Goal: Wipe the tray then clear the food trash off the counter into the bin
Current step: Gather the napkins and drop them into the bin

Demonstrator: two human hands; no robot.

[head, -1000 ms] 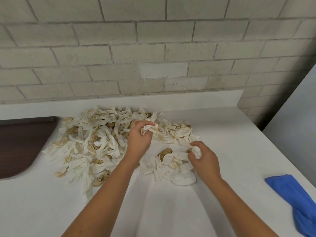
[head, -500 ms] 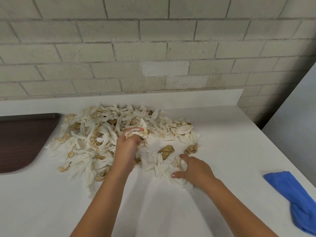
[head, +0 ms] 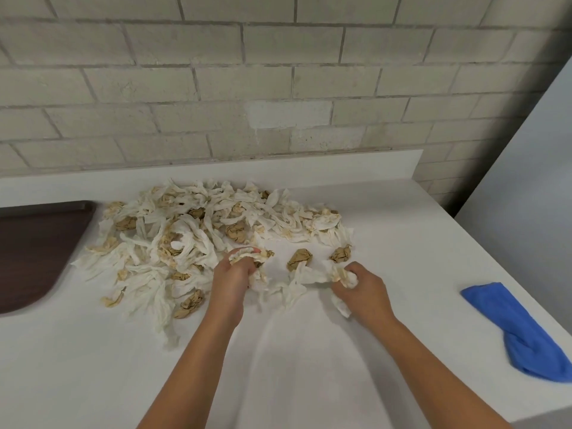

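Paper wad point(head: 343, 275) now gripped by right hand point(head: 363, 287).

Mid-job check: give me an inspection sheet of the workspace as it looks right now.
Surface: white counter, low backsplash at the back.
Job's things: stained paper towels and brown paper balls heaped mid-counter; brown tray at the left edge; blue cloth at the right; bin not in view.
Clutter: nothing seen.
Grippers: left hand grips a wad of towels; right hand grips another wad.
Cables: nothing seen.
Surroundings: block wall behind the counter.
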